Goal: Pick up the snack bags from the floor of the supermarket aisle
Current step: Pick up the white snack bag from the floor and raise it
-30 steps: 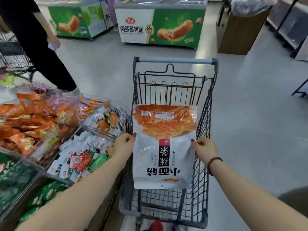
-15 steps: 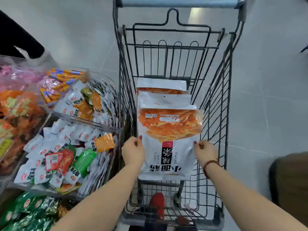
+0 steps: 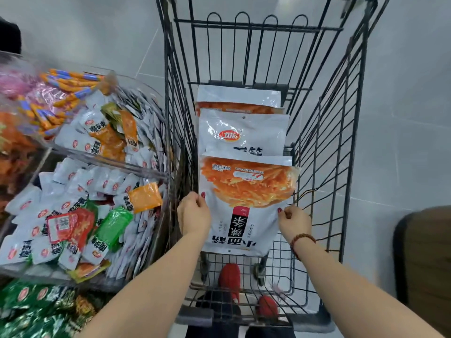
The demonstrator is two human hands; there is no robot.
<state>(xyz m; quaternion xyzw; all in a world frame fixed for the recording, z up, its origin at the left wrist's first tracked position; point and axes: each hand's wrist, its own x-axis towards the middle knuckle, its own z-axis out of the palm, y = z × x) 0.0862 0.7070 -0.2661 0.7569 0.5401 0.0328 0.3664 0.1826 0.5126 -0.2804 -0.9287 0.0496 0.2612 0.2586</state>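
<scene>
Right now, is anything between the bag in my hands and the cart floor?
Nothing visible. Left hand and right hand pinch the bag inside the cart, over bare wire floor. Two other bags lie farther in, the nearer under its far edge.

nails (image 3: 203,195): red polish | right wrist: brown bead bracelet (image 3: 302,240) | shoes (image 3: 229,276): red | trousers (image 3: 212,331): dark

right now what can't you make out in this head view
In the head view:
middle bag: lower half covered by the held bag.
rear bag: only its top strip shows past the middle bag.
cart: handle cut off by the top edge.
left hand, right hand: fingers behind the held bag hidden.
</scene>
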